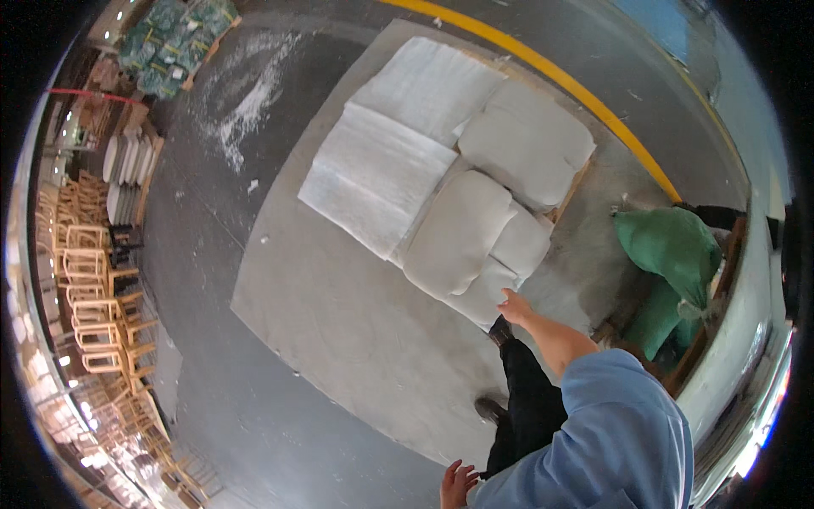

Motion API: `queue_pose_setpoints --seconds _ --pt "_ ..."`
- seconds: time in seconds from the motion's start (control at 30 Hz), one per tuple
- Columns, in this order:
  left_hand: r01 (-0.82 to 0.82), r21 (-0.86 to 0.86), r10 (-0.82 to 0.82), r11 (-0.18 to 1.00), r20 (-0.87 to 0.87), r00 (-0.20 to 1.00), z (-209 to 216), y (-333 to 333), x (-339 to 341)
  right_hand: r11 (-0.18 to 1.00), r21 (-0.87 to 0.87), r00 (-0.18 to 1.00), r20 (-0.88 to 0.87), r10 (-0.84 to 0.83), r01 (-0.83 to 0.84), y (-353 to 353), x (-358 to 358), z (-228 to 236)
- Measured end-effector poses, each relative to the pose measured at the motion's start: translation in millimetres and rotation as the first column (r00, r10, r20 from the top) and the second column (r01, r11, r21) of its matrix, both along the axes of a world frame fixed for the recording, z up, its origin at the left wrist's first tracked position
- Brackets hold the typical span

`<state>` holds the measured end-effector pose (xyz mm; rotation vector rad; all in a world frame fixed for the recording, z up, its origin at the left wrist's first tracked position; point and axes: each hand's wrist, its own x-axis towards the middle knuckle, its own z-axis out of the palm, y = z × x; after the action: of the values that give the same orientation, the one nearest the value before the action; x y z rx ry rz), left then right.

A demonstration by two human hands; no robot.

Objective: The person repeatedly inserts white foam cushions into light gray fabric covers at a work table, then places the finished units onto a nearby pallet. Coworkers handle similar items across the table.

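My right hand reaches out at the near edge of a low stack of pale padded pieces, its fingers apart and nothing visible in them. Just beyond it lie a rounded off-white cushion and smaller pale pieces. Another rounded cushion rests farther back on the stack. White fibrous sheets lie beside the cushions on the left. My left hand hangs low at the bottom edge, away from the stack, with its fingers loosely spread and holding nothing visible.
A wooden pallet edge shows under the stack. Green sacks stand at the right beside a wooden board. Wooden chair frames line the left side. Green wrapped bundles sit at the far left. A yellow line crosses the floor.
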<state>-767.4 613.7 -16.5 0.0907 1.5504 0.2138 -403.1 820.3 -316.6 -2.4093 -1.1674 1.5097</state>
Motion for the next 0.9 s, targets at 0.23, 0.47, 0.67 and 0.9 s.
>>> queue_pose_setpoints --seconds 0.23,0.47,0.67,0.9 --pt "0.064 -0.120 -0.062 0.991 0.018 0.998 -37.9 39.0 -64.9 0.856 0.029 0.832 -0.255 -0.492 0.515 -46.7 7.1 83.4" --pt "0.420 0.142 -0.426 0.896 0.013 0.905 -159.0 216.9 -21.9 0.978 0.181 0.987 -0.140 -0.083 0.108 -205.5 -124.4 145.8" --pt "0.397 0.254 -0.358 0.882 -0.187 0.915 -313.5 337.0 75.2 0.886 -0.076 0.887 0.030 0.460 -0.457 -224.1 -154.2 160.7" --pt "-0.021 0.301 0.015 0.953 0.025 1.000 -403.4 385.3 139.8 0.968 0.020 0.966 0.067 0.249 -0.251 -204.2 -125.3 137.4"
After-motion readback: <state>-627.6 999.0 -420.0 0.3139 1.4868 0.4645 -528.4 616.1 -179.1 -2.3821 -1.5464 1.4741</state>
